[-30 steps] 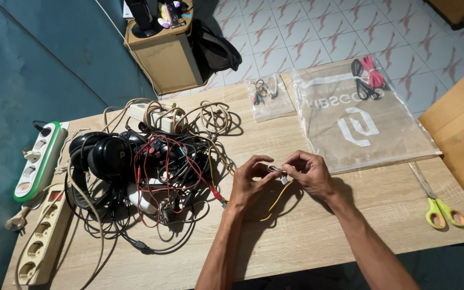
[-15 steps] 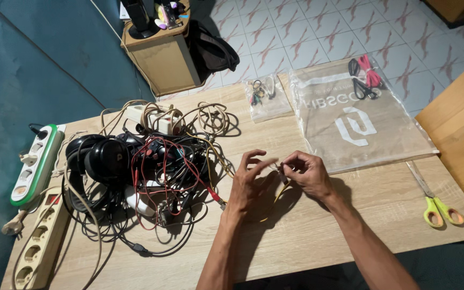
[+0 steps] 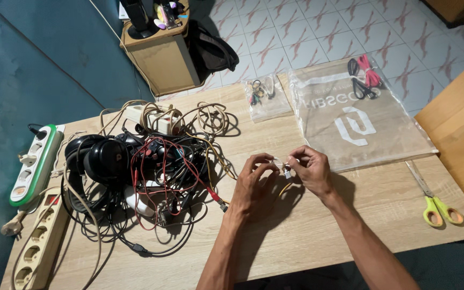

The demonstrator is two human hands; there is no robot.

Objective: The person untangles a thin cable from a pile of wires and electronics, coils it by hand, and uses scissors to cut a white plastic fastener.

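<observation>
Now our left hand (image 3: 253, 185) has closed back in beside our right hand (image 3: 310, 171); both pinch the yellow cable (image 3: 284, 188) by its white plug end (image 3: 286, 173), raised over the bench (image 3: 382, 209), beside the tangled wire pile (image 3: 162, 166).

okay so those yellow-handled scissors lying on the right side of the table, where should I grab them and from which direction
Take the scissors by the yellow-green handle loops, probably coming from the near table edge. They lie flat with the loops toward the near edge and the closed blades pointing away, toward the large plastic bag. Nothing lies around the handles, and that approach keeps fingers off the blades.
</observation>
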